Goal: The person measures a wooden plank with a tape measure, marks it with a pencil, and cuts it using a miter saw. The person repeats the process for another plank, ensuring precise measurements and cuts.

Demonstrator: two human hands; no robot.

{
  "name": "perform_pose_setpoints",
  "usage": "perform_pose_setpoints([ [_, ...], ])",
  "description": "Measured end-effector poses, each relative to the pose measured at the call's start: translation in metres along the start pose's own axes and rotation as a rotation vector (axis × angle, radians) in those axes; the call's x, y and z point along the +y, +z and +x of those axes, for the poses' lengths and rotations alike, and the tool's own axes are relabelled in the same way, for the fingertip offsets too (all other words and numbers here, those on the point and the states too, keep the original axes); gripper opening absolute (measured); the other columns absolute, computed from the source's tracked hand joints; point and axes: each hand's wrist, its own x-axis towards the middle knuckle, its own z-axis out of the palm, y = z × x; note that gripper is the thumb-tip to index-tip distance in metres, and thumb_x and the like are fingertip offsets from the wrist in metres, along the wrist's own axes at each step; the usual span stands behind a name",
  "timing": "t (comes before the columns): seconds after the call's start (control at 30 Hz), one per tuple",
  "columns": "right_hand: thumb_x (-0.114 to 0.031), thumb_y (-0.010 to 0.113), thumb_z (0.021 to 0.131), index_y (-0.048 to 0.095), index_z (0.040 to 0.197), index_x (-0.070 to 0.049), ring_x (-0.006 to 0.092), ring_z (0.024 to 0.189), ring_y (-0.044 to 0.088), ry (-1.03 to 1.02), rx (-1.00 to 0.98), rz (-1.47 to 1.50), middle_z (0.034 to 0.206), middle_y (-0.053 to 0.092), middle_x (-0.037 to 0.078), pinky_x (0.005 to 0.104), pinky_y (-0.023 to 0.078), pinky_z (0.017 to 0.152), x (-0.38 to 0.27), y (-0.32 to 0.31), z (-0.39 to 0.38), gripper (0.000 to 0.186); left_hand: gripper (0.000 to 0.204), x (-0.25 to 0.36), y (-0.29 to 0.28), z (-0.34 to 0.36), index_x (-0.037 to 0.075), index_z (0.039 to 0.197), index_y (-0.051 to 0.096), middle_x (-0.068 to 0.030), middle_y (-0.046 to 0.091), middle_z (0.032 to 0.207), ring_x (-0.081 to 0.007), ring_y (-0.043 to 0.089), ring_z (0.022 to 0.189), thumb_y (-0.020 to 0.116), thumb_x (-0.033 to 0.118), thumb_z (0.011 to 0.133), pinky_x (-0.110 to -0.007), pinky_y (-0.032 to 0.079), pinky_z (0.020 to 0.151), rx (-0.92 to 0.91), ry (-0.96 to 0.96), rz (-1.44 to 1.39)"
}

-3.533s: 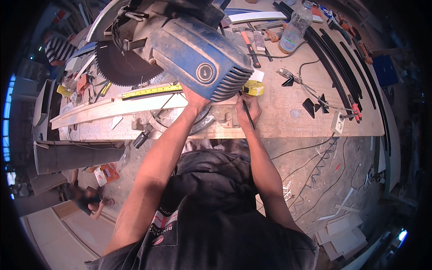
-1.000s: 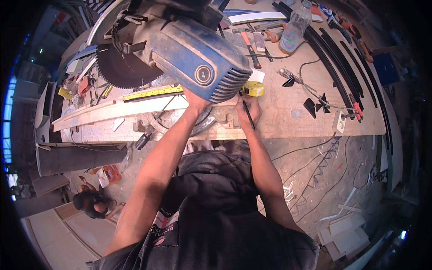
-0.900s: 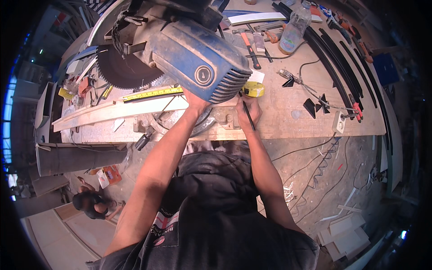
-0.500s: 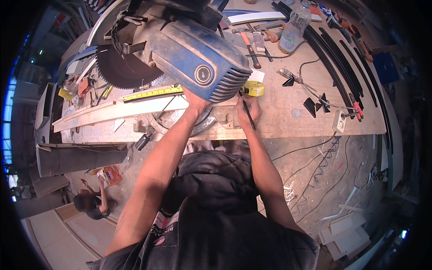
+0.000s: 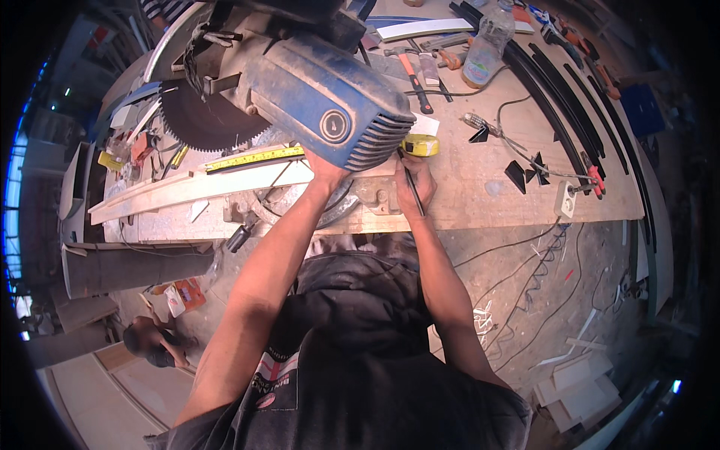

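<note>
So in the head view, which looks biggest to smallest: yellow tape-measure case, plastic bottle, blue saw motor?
Blue saw motor
Plastic bottle
Yellow tape-measure case
The motor seems nearer the camera, which makes it look bigger.

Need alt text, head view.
The right hand holds a slim dark pencil-like stick next to a yellow tape measure; the left hand is partly hidden by a blue saw with a toothed blade, on a cluttered workbench.

A big wooden table point(image 5: 465, 199) holds a dusty blue saw point(image 5: 319, 94), a hammer point(image 5: 414, 79), a plastic bottle point(image 5: 486, 56), long black strips point(image 5: 576, 109), little black triangles point(image 5: 515, 176) and a white plug box point(image 5: 565, 201).
</note>
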Motion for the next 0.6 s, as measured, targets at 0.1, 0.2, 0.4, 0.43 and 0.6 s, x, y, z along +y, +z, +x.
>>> perform_pose_setpoints([
  [0.1,-0.007,0.077,0.099,0.068,0.105,0.001,0.0372,0.094,0.079,-0.184,-0.005,0.008,0.106,0.078,0.024,0.0441,0.064,0.08,-0.028,-0.011,0.004,0.014,0.055,0.003,-0.006,-0.001,0.016,0.138,0.069,-0.0103,0.065,0.144,-0.0344,0.052,0.138,0.069,0.048,0.094,-0.063,0.027,0.114,-0.024,0.012,-0.012],
  [0.2,-0.009,0.077,0.1,0.07,0.111,0.0,0.0359,0.091,0.078,-0.292,0.0,0.085,0.105,0.076,0.024,0.0427,0.063,0.08,-0.059,-0.034,0.022,0.016,0.054,0.007,-0.013,-0.004,0.016,0.138,0.069,-0.01,0.066,0.143,-0.0339,0.052,0.137,0.069,0.047,0.094,-0.063,0.027,0.113,-0.067,0.023,-0.036],
  [0.4,-0.028,0.088,0.089,0.072,0.124,-0.004,0.038,0.105,0.071,-0.242,-0.424,-0.403,0.122,0.072,0.016,0.048,0.058,0.089,-0.063,-0.068,0.121,0.045,0.051,0.022,-0.023,-0.002,0.016,0.137,0.069,-0.0095,0.067,0.141,-0.0329,0.053,0.136,0.069,0.043,0.094,-0.063,0.027,0.112,-0.165,0.055,-0.111],
  [0.43,-0.031,0.089,0.087,0.072,0.125,-0.004,0.0381,0.108,0.07,-0.228,-0.55,-0.422,0.124,0.071,0.015,0.0487,0.057,0.091,-0.061,-0.067,0.133,0.05,0.051,0.024,-0.025,-0.002,0.016,0.137,0.069,-0.0094,0.067,0.141,-0.0327,0.053,0.136,0.069,0.043,0.094,-0.063,0.027,0.111,-0.172,0.061,-0.119],
  [0.6,-0.032,0.09,0.084,0.07,0.129,-0.009,0.0365,0.109,0.071,-0.039,-0.996,-0.453,0.115,0.068,0.013,0.0492,0.058,0.088,-0.053,-0.06,0.157,0.054,0.048,0.029,-0.037,-0.002,0.016,0.136,0.069,-0.0089,0.068,0.139,-0.0319,0.054,0.134,0.069,0.04,0.094,-0.064,0.027,0.11,-0.188,0.064,-0.158],
])
